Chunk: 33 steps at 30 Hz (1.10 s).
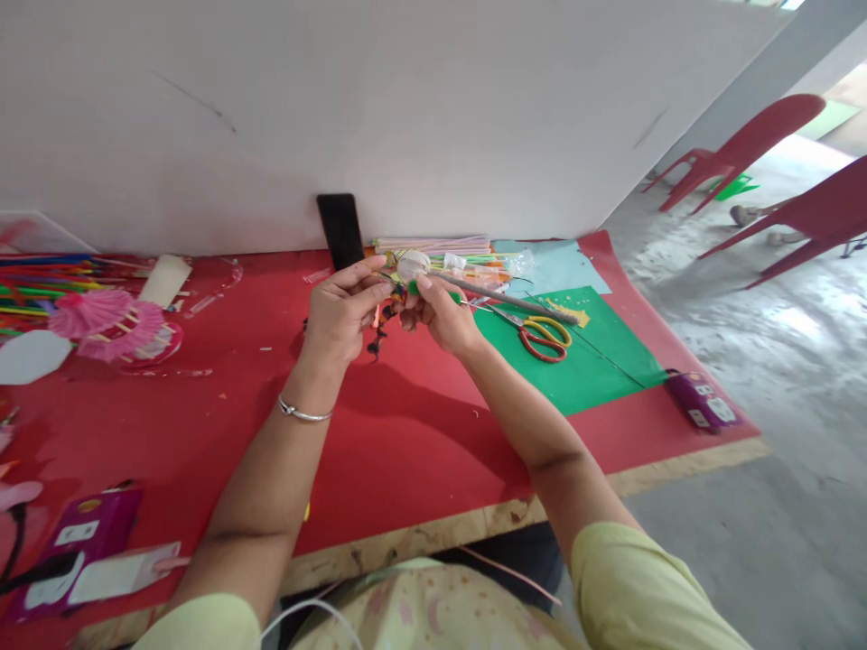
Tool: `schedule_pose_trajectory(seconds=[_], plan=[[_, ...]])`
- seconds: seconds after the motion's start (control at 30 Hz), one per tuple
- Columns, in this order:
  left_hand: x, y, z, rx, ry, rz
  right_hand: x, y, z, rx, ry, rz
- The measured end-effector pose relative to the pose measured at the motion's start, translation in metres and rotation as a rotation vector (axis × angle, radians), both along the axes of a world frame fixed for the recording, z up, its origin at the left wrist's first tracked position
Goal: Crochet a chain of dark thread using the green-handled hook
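Note:
Both my hands are raised close together above the red-covered table [420, 469]. My left hand [342, 311] pinches a small craft piece with dark and orange twisted strands [377, 343] dangling below the fingers; its exact kind is unclear. Held in my right hand [443, 316] is a slim green-handled tool [455, 296], with what looks like a thin metal shaft pointing right. A pale round piece [412, 264] shows at the fingertips between the hands; which hand bears it I cannot tell.
Scissors [545, 338] with red and yellow handles lie on a green sheet [596, 361] to the right. A black phone [340, 230] leans against the wall. Pink paper crafts [108, 325] and coloured sticks are at left. Purple boxes [704, 400] sit near the edges.

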<state>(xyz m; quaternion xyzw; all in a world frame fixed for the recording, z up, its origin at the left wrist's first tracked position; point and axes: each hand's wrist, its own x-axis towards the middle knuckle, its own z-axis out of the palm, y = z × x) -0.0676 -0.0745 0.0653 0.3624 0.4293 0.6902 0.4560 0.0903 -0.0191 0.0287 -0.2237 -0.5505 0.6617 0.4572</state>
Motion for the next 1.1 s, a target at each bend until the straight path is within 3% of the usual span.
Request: schedule_pose_trajectory(seconds=[0.2,0.37,0.63,0.8,0.93,1.1], plan=[[0.006,0.004,-0.012,0.086,0.148,0.187,-0.007,-0.012,0.000,0.079,-0.025,-0.181],[0.007,0.004,-0.011,0.046,0.084,0.143,-0.014,-0.020,0.003,0.112,-0.011,-0.252],[-0.002,0.003,-0.005,0.038,0.144,0.164,-0.007,-0.015,-0.001,0.098,0.020,-0.149],[-0.013,0.000,0.000,-0.030,0.112,-0.020,0.006,0.004,0.000,-0.012,0.019,-0.025],[-0.018,-0.001,0.001,-0.022,0.143,-0.056,0.015,0.014,0.004,-0.084,-0.006,0.074],[-0.024,-0.005,0.002,-0.005,0.198,-0.149,0.021,0.020,0.005,-0.055,0.006,0.185]])
